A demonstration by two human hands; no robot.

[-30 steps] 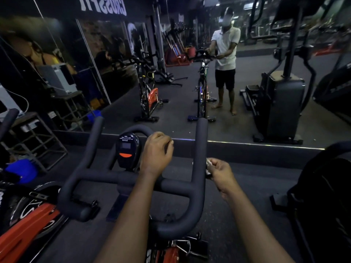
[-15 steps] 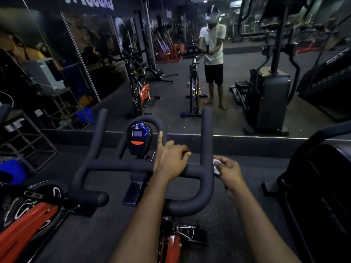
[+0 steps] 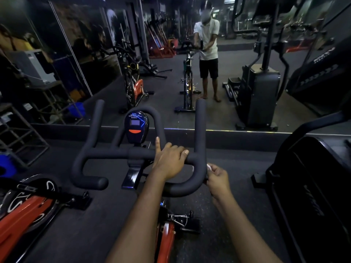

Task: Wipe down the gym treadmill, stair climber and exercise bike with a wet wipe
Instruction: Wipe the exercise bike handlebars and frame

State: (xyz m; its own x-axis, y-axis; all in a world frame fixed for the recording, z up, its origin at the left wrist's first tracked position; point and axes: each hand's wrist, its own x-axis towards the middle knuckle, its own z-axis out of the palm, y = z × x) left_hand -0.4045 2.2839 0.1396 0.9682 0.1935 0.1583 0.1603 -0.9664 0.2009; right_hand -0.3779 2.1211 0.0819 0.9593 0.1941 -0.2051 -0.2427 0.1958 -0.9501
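A blue tub [image 3: 77, 110] shows in the mirror wall [image 3: 237, 95], beside a metal rack; what it holds cannot be told. The floor is dark rubber matting [image 3: 91, 230] and the room is dim. A second red-and-black bike [image 3: 24, 211] stands at the left edge and a tall black machine [image 3: 313, 186] at the right. The mirror reflects a person in a white shirt and dark shorts [image 3: 208, 42] at a bike.

The left hand [image 3: 170, 160] grips the crossbar of the black foam-padded handlebar [image 3: 106, 153] on the red-framed exercise bike [image 3: 164, 242], just right of the oval black console [image 3: 135, 126]. Its index finger is lifted straight against the inner loop. The right hand [image 3: 217, 180] pinches a white wet wipe [image 3: 209, 166] against the outer side of the handlebar's right bend.

A second ago the left hand was a fist on the inner loop by the console; now it sits on the crossbar. The right hand and wipe have gone lower along the right bend.
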